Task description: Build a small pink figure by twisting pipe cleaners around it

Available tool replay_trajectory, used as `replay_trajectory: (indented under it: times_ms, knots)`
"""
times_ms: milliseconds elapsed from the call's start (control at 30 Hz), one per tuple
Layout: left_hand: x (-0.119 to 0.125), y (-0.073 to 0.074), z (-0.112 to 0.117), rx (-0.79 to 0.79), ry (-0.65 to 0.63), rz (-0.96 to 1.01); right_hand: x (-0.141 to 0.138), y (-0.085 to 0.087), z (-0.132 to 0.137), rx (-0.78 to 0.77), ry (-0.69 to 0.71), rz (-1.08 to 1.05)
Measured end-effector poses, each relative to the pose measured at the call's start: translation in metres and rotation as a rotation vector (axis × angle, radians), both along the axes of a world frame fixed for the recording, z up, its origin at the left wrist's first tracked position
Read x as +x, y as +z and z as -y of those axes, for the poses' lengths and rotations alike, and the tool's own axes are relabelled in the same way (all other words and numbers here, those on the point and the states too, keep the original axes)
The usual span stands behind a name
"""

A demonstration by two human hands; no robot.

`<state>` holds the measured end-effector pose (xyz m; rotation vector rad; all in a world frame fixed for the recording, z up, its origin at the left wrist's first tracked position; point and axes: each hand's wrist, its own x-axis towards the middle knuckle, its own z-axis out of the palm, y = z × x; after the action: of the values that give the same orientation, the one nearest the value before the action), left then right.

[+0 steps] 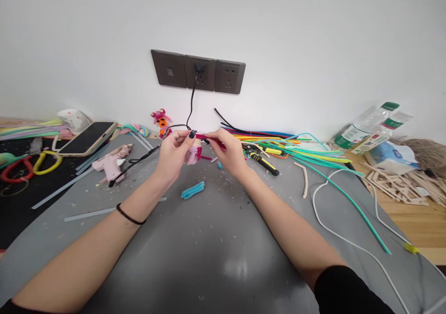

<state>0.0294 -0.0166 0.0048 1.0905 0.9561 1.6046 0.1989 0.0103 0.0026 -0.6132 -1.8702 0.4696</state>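
Both hands meet above the middle of the grey mat. My left hand (177,149) pinches one end of a dark pink pipe cleaner (201,136) between thumb and fingers. At its other end my right hand (228,152) has its fingers closed on the same strip; the fingertips partly hide it. Just below the hands shows a pale pink fuzzy bundle (192,155), and whether it is held or lies on the mat I cannot tell. Nearer to me lies a folded blue pipe cleaner bundle (193,190). Pliers with black and yellow handles (264,162) rest to the right.
A pink glue gun (112,162) with a black cord, a phone (88,138) and scissors (48,162) lie left. Colourful pipe cleaners (317,153) spread at back right, near a white cable (315,202), bottles (364,127) and a tissue pack (390,157). Wall sockets (228,76) are behind.
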Motion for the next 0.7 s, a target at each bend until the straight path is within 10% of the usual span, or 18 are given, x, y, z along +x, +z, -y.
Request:
replay_trajectory:
  times_ms: [267,700]
  knots:
    - [-0.007,0.005,-0.005,-0.028,-0.107,0.026,0.007,0.004,-0.009,-0.397,0.213,-0.166]
    - [-0.002,0.007,-0.003,-0.122,-0.296,0.129,0.014,0.014,-0.010,-0.449,0.274,-0.146]
